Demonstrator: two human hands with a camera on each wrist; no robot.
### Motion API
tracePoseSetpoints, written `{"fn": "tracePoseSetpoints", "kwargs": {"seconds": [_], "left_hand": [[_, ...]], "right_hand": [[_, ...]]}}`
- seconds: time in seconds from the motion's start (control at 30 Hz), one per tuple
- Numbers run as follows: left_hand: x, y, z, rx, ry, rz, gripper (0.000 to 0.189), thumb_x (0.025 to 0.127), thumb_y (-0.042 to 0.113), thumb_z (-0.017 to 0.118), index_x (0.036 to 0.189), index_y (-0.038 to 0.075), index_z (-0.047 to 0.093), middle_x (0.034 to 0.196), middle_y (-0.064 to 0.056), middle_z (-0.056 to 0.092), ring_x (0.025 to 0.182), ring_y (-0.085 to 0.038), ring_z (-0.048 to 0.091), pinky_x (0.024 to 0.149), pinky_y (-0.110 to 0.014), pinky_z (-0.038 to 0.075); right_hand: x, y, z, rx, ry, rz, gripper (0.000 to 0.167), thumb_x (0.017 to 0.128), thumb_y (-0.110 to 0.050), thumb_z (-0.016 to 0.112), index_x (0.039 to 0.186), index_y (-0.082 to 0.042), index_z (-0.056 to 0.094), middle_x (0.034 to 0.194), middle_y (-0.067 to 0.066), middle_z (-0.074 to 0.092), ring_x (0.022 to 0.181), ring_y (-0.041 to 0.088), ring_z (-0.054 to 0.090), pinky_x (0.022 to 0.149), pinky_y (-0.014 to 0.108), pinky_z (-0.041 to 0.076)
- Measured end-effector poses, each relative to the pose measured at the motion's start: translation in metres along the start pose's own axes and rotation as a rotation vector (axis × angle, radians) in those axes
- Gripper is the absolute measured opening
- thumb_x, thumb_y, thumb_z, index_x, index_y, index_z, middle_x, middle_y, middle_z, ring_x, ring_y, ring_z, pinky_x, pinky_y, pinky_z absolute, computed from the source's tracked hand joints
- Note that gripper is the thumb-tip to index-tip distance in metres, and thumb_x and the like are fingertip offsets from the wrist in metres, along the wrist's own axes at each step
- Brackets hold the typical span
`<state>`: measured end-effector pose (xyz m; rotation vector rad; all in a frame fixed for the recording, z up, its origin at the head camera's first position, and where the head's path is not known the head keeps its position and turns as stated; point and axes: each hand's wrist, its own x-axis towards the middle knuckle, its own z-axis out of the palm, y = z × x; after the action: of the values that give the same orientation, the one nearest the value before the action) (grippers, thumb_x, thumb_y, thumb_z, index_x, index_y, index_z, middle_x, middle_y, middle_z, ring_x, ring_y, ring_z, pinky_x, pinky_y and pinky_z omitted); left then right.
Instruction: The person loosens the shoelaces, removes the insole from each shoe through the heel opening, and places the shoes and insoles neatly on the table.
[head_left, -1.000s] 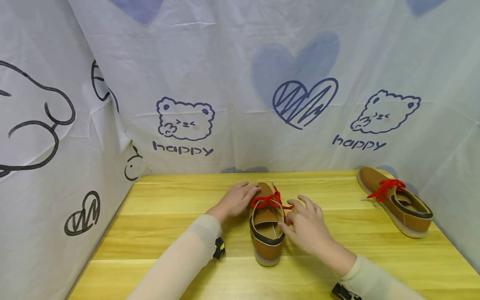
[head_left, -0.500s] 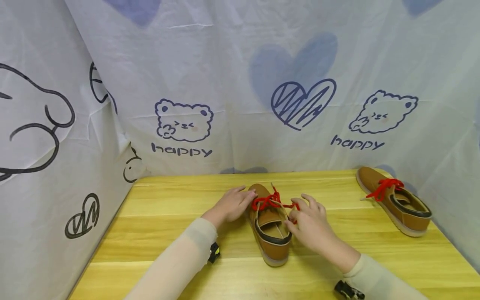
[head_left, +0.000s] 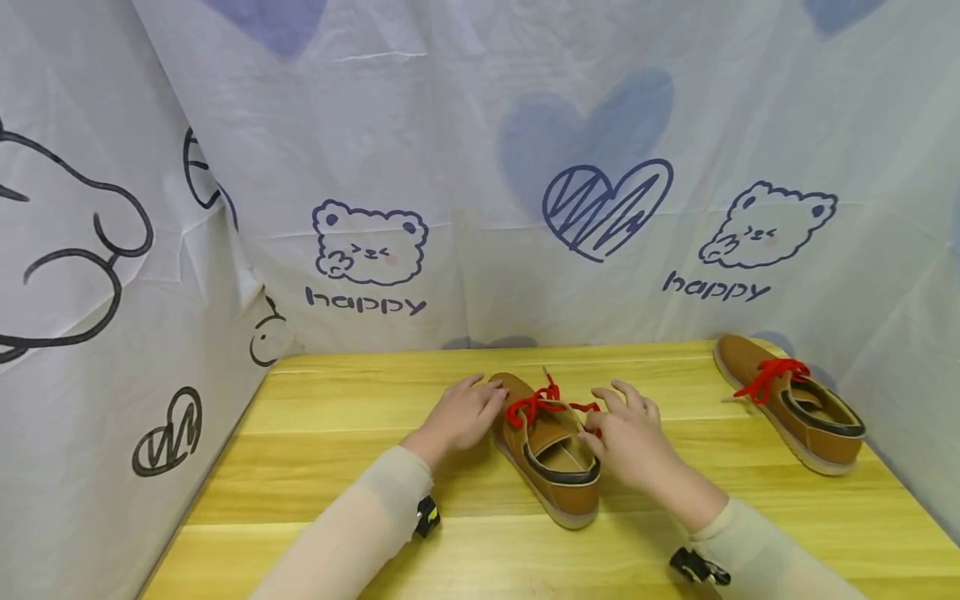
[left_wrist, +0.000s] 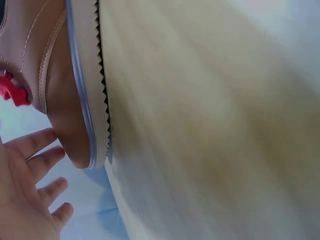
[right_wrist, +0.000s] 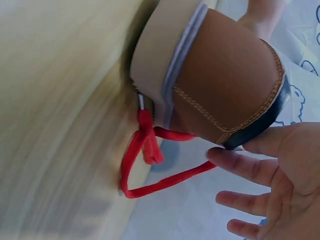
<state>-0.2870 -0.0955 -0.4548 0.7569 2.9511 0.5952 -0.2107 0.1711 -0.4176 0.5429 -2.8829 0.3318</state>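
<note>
A brown leather lace-up shoe [head_left: 551,432] with a dark collar and pale sole stands upright on the wooden table, toe angled to the far left. Its red laces [head_left: 527,409] are tied in a bow, with loose ends trailing right. My left hand [head_left: 457,418] lies along the toe; in the left wrist view its fairly straight fingertips [left_wrist: 49,135] touch the toe's side. My right hand [head_left: 632,435] pinches the collar's right edge between thumb and index finger, as the right wrist view shows. The other fingers of that hand spread free of the shoe.
A matching brown shoe [head_left: 813,435] with red laces rests at the table's right, toe toward the back. A white cloth [head_left: 480,275] with bear and heart drawings hangs behind and beside the wooden table [head_left: 315,467].
The shoe has turned: its heel has swung right and its toe has shifted a little left. My right hand has moved right along with the heel; my left hand has stayed by the toe.
</note>
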Motion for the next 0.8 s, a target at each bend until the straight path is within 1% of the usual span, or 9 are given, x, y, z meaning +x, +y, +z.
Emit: {"fn": "tracePoseSetpoints", "kwargs": {"seconds": [0.1, 0.23, 0.3, 0.4, 0.47, 0.57, 0.67, 0.8], "left_hand": [[0.013, -0.001, 0.001, -0.037, 0.0, -0.008, 0.05, 0.111, 0.036, 0.026, 0.15, 0.014, 0.049, 0.158, -0.006, 0.039, 0.148, -0.038, 0.026, 0.119, -0.055, 0.021], [0.03, -0.006, 0.005, -0.039, -0.027, -0.022, 0.05, 0.11, 0.037, 0.031, 0.153, 0.013, 0.044, 0.16, -0.008, 0.035, 0.149, -0.039, 0.023, 0.119, -0.057, 0.02], [0.036, -0.01, 0.008, -0.025, -0.041, -0.026, 0.051, 0.11, 0.038, 0.032, 0.154, 0.014, 0.043, 0.16, -0.007, 0.036, 0.149, -0.039, 0.023, 0.119, -0.057, 0.019], [0.04, -0.013, 0.01, -0.008, -0.058, -0.019, 0.051, 0.11, 0.039, 0.034, 0.154, 0.014, 0.042, 0.159, -0.007, 0.037, 0.149, -0.04, 0.022, 0.119, -0.057, 0.017], [0.039, -0.015, 0.008, 0.012, -0.068, -0.014, 0.052, 0.109, 0.04, 0.035, 0.154, 0.014, 0.042, 0.159, -0.006, 0.038, 0.149, -0.04, 0.021, 0.119, -0.057, 0.016], [0.034, -0.016, 0.004, 0.044, -0.071, -0.008, 0.053, 0.109, 0.041, 0.037, 0.154, 0.014, 0.042, 0.157, -0.006, 0.041, 0.149, -0.04, 0.02, 0.12, -0.056, 0.015], [0.025, -0.017, 0.001, 0.076, -0.074, 0.002, 0.053, 0.108, 0.04, 0.039, 0.153, 0.013, 0.044, 0.156, -0.006, 0.042, 0.149, -0.042, 0.021, 0.119, -0.056, 0.017], [0.01, -0.02, -0.004, 0.108, -0.081, -0.012, 0.054, 0.107, 0.043, 0.04, 0.153, 0.013, 0.044, 0.156, -0.005, 0.043, 0.149, -0.041, 0.02, 0.12, -0.055, 0.016]], "right_hand": [[-0.002, 0.0, -0.001, -0.008, 0.005, 0.01, 0.018, 0.09, -0.036, 0.075, 0.084, -0.019, 0.076, 0.14, 0.018, 0.055, 0.139, 0.046, 0.031, 0.102, 0.069, 0.03], [-0.005, -0.001, -0.001, -0.025, 0.012, 0.014, 0.021, 0.087, -0.038, 0.077, 0.075, -0.022, 0.073, 0.138, 0.018, 0.056, 0.139, 0.047, 0.032, 0.102, 0.07, 0.031], [-0.006, -0.001, 0.0, -0.021, 0.008, 0.013, 0.021, 0.087, -0.037, 0.078, 0.072, -0.023, 0.071, 0.138, 0.018, 0.056, 0.139, 0.047, 0.032, 0.102, 0.07, 0.03], [-0.006, 0.001, 0.0, 0.0, 0.001, 0.013, 0.019, 0.087, -0.033, 0.078, 0.071, -0.024, 0.07, 0.139, 0.019, 0.055, 0.139, 0.048, 0.031, 0.102, 0.071, 0.03], [-0.005, 0.002, 0.0, 0.015, -0.003, 0.015, 0.017, 0.087, -0.029, 0.078, 0.073, -0.024, 0.071, 0.141, 0.02, 0.054, 0.14, 0.048, 0.03, 0.102, 0.072, 0.029], [-0.003, 0.005, -0.001, 0.034, -0.005, 0.021, 0.014, 0.087, -0.023, 0.079, 0.075, -0.022, 0.073, 0.142, 0.021, 0.053, 0.14, 0.049, 0.028, 0.102, 0.073, 0.028], [0.0, 0.007, -0.002, 0.042, -0.003, 0.027, 0.012, 0.087, -0.02, 0.078, 0.076, -0.02, 0.074, 0.142, 0.021, 0.053, 0.14, 0.049, 0.028, 0.102, 0.072, 0.028], [0.006, 0.008, -0.002, 0.053, 0.004, 0.023, 0.01, 0.087, -0.017, 0.079, 0.078, -0.019, 0.075, 0.142, 0.021, 0.053, 0.14, 0.049, 0.028, 0.102, 0.072, 0.027]]}}
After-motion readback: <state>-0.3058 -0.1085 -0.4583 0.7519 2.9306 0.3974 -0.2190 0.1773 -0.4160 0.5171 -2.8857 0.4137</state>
